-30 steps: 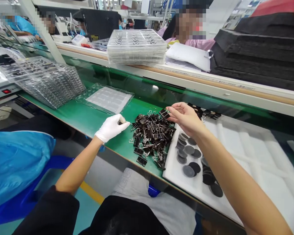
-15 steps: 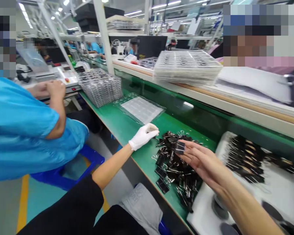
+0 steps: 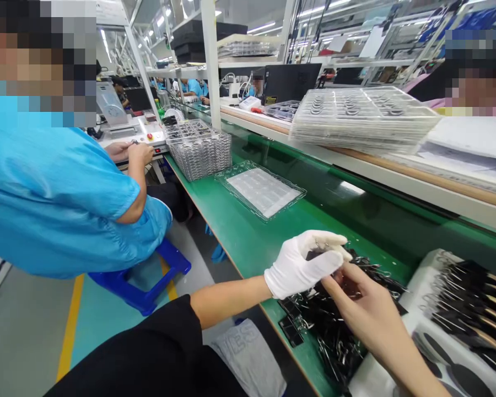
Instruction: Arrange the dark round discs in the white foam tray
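Binder clips [image 3: 334,339] point every way, long axes seemingly crossing.

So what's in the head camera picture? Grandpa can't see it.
A gloved left hand and bare right hand are close together over piled black binder clips on a green table. A white tray at right holds more clips and dark discs; a person in blue sits at left.

Single head-worn view, facing forward and obliquely down along the green table [image 3: 248,237] from its near side; the left hand [image 3: 303,264] and right hand [image 3: 366,314] appear close, right of centre, the clear tray stack [image 3: 200,151] farther off.
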